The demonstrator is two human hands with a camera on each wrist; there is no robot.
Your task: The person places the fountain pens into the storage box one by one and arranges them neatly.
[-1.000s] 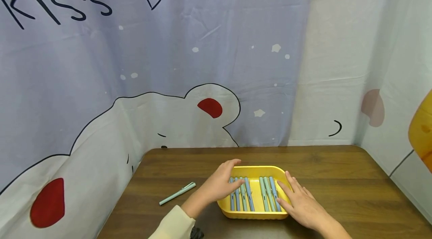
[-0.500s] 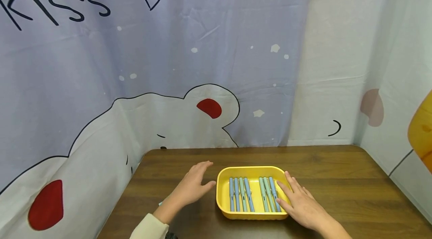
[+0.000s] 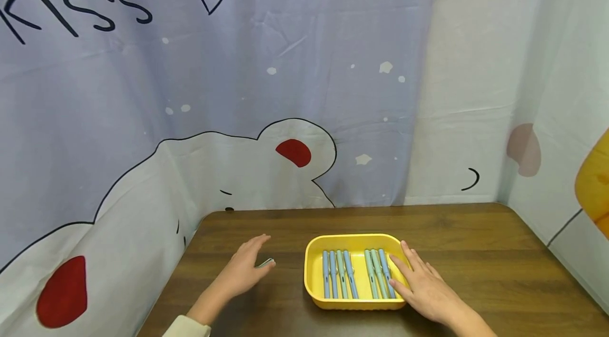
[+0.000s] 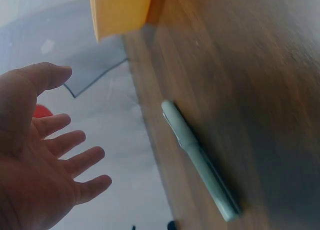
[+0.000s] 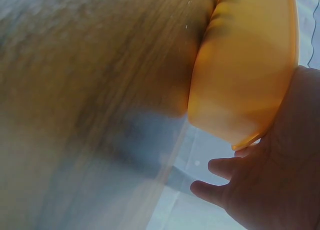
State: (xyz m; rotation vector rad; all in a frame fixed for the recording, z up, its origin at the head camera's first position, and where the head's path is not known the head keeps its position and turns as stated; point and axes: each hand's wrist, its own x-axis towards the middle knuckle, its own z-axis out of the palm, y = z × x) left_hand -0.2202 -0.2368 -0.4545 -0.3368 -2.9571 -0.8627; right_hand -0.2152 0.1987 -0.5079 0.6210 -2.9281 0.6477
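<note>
My left hand (image 3: 238, 272) hovers with spread fingers over the left part of the table and holds nothing. Below it lies a mint-green capped pen (image 4: 196, 154), plain in the left wrist view; from the head only its tip shows beside the thumb. A yellow plastic tray (image 3: 317, 303) stands to the right of that hand. Inside are blue and green pens in two groups: several on the left (image 3: 342, 273), and 3 on the right (image 3: 378, 273). My right hand (image 3: 428, 289) rests against the tray's right side, its fingers extended along the rim.
The wooden table (image 3: 499, 268) runs back to a printed curtain (image 3: 304, 62) hanging behind it. More of the curtain closes off the left and right sides.
My left hand has moved left, away from above the tray's left end, and now covers most of the loose pen. The right hand and the tray stay in place.
</note>
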